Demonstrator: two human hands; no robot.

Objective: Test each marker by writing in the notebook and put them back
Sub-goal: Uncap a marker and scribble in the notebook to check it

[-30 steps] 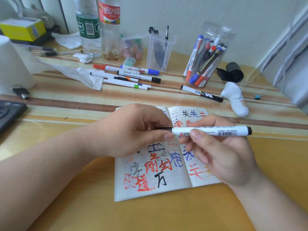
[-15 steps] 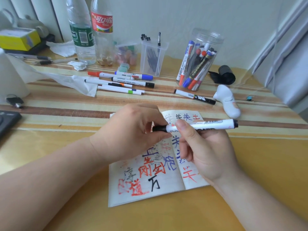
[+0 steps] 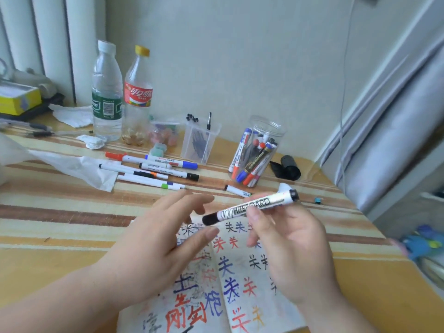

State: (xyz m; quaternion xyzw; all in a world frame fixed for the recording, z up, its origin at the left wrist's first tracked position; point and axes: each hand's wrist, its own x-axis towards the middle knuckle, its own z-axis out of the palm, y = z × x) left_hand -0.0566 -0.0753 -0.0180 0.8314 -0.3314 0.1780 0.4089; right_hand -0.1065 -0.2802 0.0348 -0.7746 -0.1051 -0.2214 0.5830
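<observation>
Right hand [image 3: 295, 251] pinches marker [image 3: 249, 207]; left hand [image 3: 153, 246] fingers [image 3: 192, 203] spread.

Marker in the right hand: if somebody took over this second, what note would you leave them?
Right hand grips a capped whiteboard marker above the open notebook. Left hand is open, fingers spread beside the cap, holding nothing.
The notebook lies on the table, its pages full of black, blue, red and orange test characters.
A clear jar at the back holds a bunch of markers. Several loose markers lie to its left, and a single marker lies just in front.
Left, probably: put this marker back, then test any untried ones. Which are untried cannot be told.
</observation>
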